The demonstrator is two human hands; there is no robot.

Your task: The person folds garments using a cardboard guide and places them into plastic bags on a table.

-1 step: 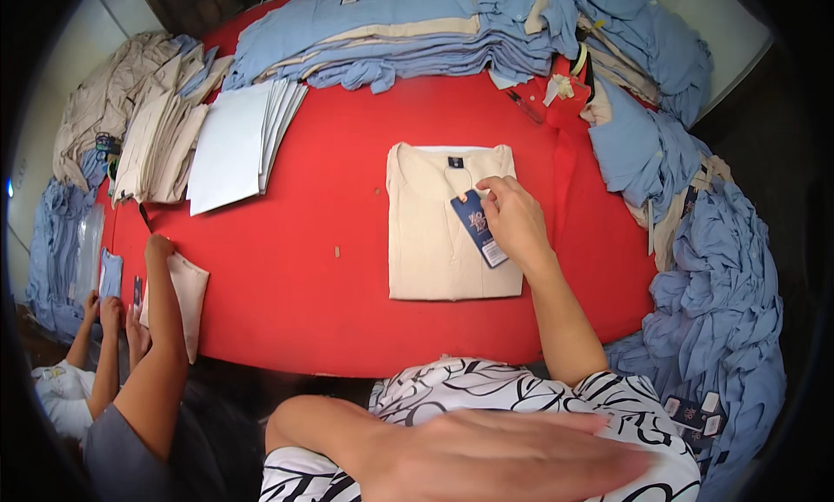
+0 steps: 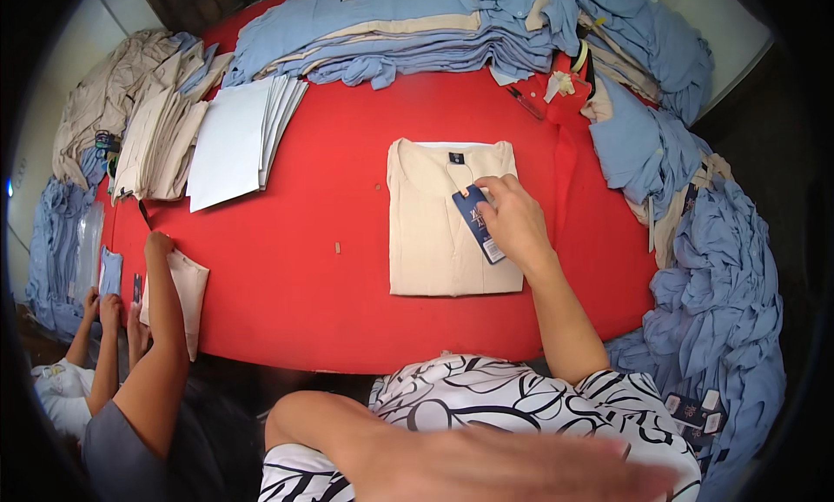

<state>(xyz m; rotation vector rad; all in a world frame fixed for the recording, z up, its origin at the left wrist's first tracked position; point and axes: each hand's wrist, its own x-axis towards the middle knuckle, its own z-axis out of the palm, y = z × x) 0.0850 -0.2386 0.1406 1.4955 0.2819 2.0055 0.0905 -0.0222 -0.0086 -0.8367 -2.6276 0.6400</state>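
Note:
A folded cream shirt [image 2: 421,241] lies flat on the red table, collar toward the far side. From its neckline hangs a dark blue hang tag [image 2: 474,219] on a thin loop. My right hand [image 2: 514,222] is over the shirt's right half, thumb and fingers closed at the tag's right edge. Close to the camera at the bottom, my left hand [image 2: 495,467] stretches to the right in front of my patterned top. Its fingers look extended and flat, smeared by motion, with nothing seen in them.
White sheets [image 2: 230,146] and folded cream garments [image 2: 161,146] lie at the left. Blue garments [image 2: 391,46] line the far edge, with more heaped [image 2: 712,276] at right. Snips [image 2: 526,102] lie far right. Co-workers' arms [image 2: 161,328] handle a cream garment [image 2: 187,298] at left.
My left hand has shifted slightly right and down and is more blurred. The hang tag has tilted a little under my right hand, which stays nearly in place.

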